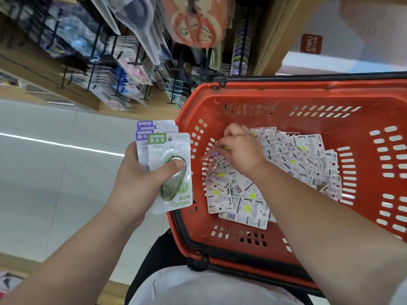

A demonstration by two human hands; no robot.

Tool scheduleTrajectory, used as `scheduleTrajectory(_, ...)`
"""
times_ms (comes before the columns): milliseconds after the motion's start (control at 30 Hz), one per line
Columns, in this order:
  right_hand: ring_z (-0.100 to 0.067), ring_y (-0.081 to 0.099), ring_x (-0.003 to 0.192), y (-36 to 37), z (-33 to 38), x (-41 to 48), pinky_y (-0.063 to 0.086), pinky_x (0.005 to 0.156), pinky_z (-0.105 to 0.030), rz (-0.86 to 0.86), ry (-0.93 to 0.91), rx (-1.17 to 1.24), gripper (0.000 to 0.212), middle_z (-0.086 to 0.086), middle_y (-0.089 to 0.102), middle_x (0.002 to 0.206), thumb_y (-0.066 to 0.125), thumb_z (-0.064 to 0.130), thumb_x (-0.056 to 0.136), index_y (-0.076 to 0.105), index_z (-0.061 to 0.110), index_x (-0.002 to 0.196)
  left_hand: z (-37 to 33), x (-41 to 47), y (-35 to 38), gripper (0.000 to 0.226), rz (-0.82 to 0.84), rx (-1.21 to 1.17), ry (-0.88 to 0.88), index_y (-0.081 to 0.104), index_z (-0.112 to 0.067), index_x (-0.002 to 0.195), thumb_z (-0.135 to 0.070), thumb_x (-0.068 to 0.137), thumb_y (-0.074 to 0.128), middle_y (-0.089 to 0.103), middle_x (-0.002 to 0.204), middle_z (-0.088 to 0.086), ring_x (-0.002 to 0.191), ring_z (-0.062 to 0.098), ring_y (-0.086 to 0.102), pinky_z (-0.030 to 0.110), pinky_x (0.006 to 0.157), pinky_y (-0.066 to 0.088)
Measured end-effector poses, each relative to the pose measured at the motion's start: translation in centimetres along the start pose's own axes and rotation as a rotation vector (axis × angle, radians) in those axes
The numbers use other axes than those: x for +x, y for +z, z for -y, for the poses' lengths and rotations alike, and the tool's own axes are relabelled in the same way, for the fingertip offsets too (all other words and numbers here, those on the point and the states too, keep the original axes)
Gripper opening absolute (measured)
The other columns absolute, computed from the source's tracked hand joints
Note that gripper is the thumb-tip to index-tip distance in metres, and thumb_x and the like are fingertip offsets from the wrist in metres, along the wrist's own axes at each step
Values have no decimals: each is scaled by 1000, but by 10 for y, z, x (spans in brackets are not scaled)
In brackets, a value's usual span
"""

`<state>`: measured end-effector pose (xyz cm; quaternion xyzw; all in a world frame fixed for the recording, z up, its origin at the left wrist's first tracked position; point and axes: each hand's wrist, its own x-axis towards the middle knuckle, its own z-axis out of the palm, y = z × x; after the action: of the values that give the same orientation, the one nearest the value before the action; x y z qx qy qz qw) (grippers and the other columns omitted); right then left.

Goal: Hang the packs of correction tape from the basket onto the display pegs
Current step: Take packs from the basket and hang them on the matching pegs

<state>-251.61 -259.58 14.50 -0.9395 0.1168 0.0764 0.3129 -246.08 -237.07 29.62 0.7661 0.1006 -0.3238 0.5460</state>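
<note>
Stationery shop: pegged goods (pixel 123 69), shopping basket (pixel 286 93).

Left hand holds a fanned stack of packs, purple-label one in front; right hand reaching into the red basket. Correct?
One slip: the front pack in the left hand has a green label; the purple-label packs sit behind it. The right hand does reach into the red basket. Head view shows it.
</note>
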Motion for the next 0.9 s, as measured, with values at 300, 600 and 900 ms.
scheduleTrajectory(300,-9,56,73,-90,17,-85,44,68,-28,-161,352,862,16,-3,68,81,59,21,103,66,19,88,-1,-6,31,53,76,-91,17,62,-21,129,-8,84,85,78,116,0,101,24,78,47,81,63)
scheduleTrajectory(600,-14,56,80,-99,48,-126,49,76,-41,-352,499,974,18,-9,64,88,52,22,106,62,19,92,-8,-6,107,26,357,-234,-62,77,-29,111,-27,85,81,79,111,9,97,31,76,56,85,61)
scheduleTrajectory(900,-12,49,64,-100,25,-142,43,62,-31,-354,714,1027,24,4,55,67,62,24,100,59,15,77,11,-3,147,46,471,-78,-133,72,-16,119,-10,74,79,79,111,13,96,32,78,46,81,64)
